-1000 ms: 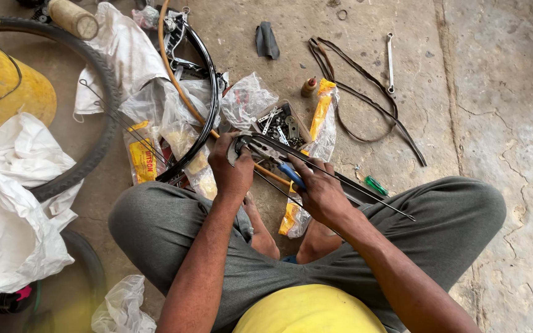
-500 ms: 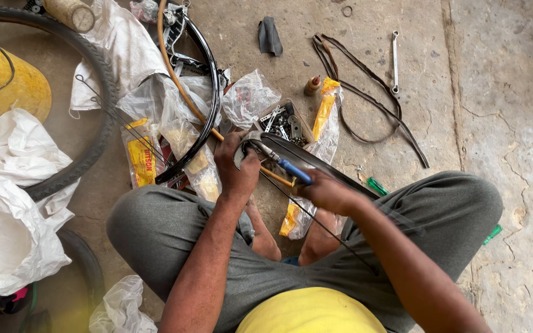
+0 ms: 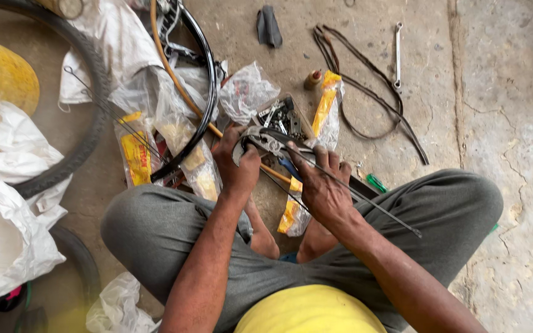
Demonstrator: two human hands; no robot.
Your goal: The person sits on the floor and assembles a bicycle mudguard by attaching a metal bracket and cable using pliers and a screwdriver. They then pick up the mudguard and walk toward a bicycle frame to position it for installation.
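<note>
- I am clenching my left hand [image 3: 237, 168] around a small metal part [image 3: 260, 140], over my crossed legs above the floor [image 3: 495, 92].
- My right hand [image 3: 323, 188] is gripping thin spokes [image 3: 365, 196] running toward the right.
- The spokes look stiff, light and springy; I judge that holding near the part end is steadiest.

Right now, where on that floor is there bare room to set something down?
Bare concrete lies right of the spanner and black strap, out to the cracked slab. Ahead of both hands it is crowded: plastic bags, black rim, tyre.
</note>
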